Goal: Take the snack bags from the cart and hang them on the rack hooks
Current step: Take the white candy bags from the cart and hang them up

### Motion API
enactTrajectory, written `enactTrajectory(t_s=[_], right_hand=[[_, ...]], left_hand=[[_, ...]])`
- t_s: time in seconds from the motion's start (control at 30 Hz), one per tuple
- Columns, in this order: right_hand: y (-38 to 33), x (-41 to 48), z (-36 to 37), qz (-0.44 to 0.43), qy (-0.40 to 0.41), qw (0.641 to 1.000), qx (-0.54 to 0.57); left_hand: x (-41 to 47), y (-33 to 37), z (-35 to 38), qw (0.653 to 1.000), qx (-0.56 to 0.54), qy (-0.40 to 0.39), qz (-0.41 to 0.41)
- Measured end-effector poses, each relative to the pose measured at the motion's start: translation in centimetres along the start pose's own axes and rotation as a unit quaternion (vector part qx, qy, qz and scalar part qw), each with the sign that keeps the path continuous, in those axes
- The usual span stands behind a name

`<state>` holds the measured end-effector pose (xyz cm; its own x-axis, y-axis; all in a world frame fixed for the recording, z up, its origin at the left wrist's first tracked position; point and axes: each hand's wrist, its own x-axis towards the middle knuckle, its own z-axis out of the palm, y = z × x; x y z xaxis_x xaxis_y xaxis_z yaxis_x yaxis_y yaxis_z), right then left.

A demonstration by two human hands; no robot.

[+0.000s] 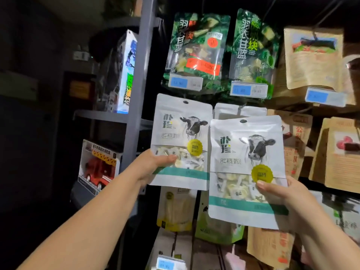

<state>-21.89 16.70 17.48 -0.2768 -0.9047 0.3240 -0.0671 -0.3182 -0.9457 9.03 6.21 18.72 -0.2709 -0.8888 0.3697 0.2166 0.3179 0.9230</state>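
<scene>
Left grip [153, 164] pinches one cow-print snack bag [181, 137] at its eight o'clock edge, right grip [288, 203] pinches the second bag [245, 152] at four o'clock.

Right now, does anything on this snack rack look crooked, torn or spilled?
Nothing looks torn or spilled. The left cow bag and right cow bag are simply held up, not hung, their hang holes empty; the left one tilts slightly.
</scene>
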Motion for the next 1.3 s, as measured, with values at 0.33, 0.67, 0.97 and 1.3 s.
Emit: enactTrajectory(t_s=[0.33, 0.67, 0.97, 1.3], right_hand=[[-2.6, 2.2, 1.3, 0.001, 0.024, 0.999, -0.045], [-3.1, 4.3, 2.3, -0.016, 0.007, 1.000, -0.005], [-2.6, 6.6, 2.6, -0.030, -0.017, 0.999, -0.028], [-3.8, 7.1, 7.2, -0.016, -0.054, 0.998, 0.025]], left_hand=[[4.1, 0.9, -1.1, 0.999, -0.048, 0.009, -0.013], [6.4, 1.5, -1.4, 0.997, -0.050, 0.033, -0.047], [8.7, 0.4, -1.5, 0.995, -0.028, 0.055, -0.072], [11.4, -0.1, -2.4, 0.974, 0.133, 0.184, 0.007]])
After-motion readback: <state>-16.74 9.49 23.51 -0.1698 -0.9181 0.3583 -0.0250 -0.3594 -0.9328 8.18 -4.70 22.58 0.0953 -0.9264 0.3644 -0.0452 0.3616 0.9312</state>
